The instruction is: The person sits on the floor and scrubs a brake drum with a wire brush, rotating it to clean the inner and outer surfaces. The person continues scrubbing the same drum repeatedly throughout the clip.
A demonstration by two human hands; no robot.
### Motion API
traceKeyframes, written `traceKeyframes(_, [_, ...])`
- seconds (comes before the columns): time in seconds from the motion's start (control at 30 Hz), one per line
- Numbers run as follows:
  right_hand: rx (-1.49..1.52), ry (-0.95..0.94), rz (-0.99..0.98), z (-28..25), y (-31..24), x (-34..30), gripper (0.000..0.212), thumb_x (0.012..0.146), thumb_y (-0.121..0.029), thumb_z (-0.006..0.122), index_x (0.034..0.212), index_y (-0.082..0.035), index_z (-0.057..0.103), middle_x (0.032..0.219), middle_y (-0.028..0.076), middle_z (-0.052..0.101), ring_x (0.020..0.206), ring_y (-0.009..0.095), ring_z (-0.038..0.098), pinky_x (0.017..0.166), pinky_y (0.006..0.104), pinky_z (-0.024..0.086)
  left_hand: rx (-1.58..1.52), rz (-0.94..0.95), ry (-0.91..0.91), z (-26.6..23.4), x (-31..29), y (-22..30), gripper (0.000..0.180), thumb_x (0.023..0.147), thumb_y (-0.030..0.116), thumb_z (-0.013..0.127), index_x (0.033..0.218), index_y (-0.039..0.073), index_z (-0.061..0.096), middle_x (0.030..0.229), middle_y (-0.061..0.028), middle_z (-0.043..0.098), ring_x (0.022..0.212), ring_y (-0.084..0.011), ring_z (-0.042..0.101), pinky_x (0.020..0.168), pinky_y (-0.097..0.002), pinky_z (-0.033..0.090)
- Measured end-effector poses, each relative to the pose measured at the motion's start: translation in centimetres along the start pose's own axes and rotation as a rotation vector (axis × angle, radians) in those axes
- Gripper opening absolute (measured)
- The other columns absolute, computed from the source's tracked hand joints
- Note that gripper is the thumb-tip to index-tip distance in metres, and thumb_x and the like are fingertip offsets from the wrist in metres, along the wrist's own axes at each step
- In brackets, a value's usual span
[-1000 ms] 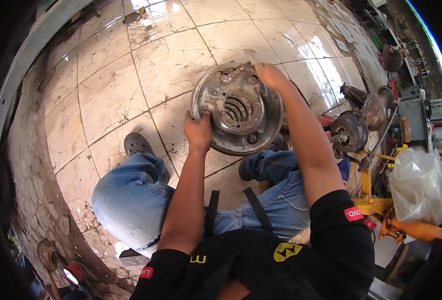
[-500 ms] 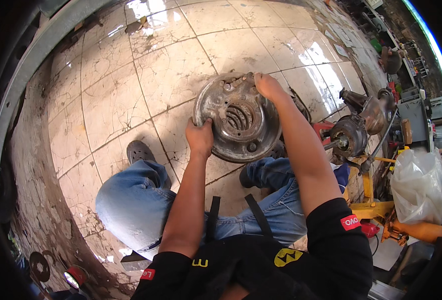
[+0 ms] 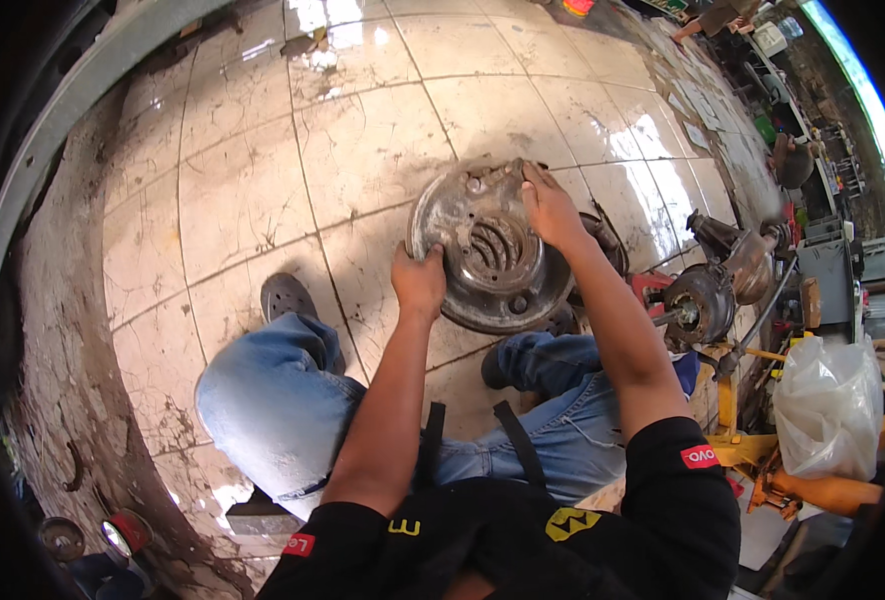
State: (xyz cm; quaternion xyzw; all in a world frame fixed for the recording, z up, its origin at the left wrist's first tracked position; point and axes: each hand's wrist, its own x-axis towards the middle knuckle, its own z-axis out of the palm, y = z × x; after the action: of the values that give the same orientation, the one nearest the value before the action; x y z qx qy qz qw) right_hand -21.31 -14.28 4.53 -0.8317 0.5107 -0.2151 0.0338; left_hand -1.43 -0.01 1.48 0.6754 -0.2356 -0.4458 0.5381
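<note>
left hand: closed on lower-left rim of brake backing plate
right hand: gripping plate's upper-right edge, fingers curled over rim
plate: round, rusty grey, held tilted above tiled floor, in front of knees
near: blue jeans, dark shoe
right side: hub assembly, white plastic bag, yellow stand

the left hand is on the near left rim of the round metal plate; the right hand on its far right edge. right of that hand lies a hub, nearer a plastic bag.
</note>
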Motion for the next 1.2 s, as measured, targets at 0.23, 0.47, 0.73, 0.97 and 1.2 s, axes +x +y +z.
traceKeyframes(0.23, [0.161,-0.294,0.382,-2.8,-1.1,1.4,0.043,0.100,-0.028,0.035,0.120,0.004,0.057,0.126,0.027,0.056,0.111,0.044,0.056,0.098,0.0491,0.043,-0.028,0.008,0.038,0.3,-0.1,-0.5,0.027,0.085,0.009,0.065,0.105,-0.007,0.060,0.094,-0.0201,0.069,0.085,-0.0283,0.066,0.079,-0.0352,0.049])
traceKeyframes(0.47, [-0.067,-0.477,0.288,-3.6,-0.4,2.9,0.047,0.102,-0.032,0.031,0.128,0.002,0.051,0.122,0.028,0.058,0.112,0.045,0.056,0.098,0.0497,0.043,-0.038,0.000,0.009,0.0,-0.1,0.2,0.028,0.085,0.008,0.066,0.108,-0.007,0.059,0.096,-0.0185,0.068,0.084,-0.0249,0.064,0.078,-0.0346,0.049])
traceKeyframes(0.73, [-0.027,-0.529,0.371,-2.8,-0.9,1.9,0.052,0.102,-0.036,0.028,0.136,-0.001,0.047,0.137,0.025,0.049,0.126,0.042,0.047,0.105,0.0472,0.039,-0.043,-0.007,0.000,0.5,-0.2,0.4,0.030,0.084,0.008,0.067,0.108,-0.006,0.058,0.098,-0.0166,0.067,0.085,-0.0219,0.063,0.077,-0.0335,0.049])
traceKeyframes(0.97, [-0.016,-0.156,0.218,0.4,1.0,-1.6,0.053,0.102,-0.035,0.027,0.138,0.001,0.043,0.142,0.023,0.045,0.131,0.042,0.043,0.108,0.0467,0.037,-0.061,-0.070,-0.006,0.5,-0.6,0.8,0.025,0.084,0.006,0.066,0.105,-0.005,0.059,0.096,-0.0171,0.068,0.084,-0.0238,0.064,0.078,-0.0333,0.049])
traceKeyframes(1.2, [-0.130,-0.155,0.075,1.3,1.6,-1.6,0.054,0.102,-0.036,0.027,0.138,0.000,0.044,0.143,0.022,0.044,0.133,0.042,0.040,0.111,0.0475,0.033,-0.044,-0.015,0.000,0.3,-0.3,0.4,0.028,0.085,0.009,0.066,0.107,-0.006,0.059,0.096,-0.0158,0.067,0.084,-0.0221,0.062,0.076,-0.0331,0.049])
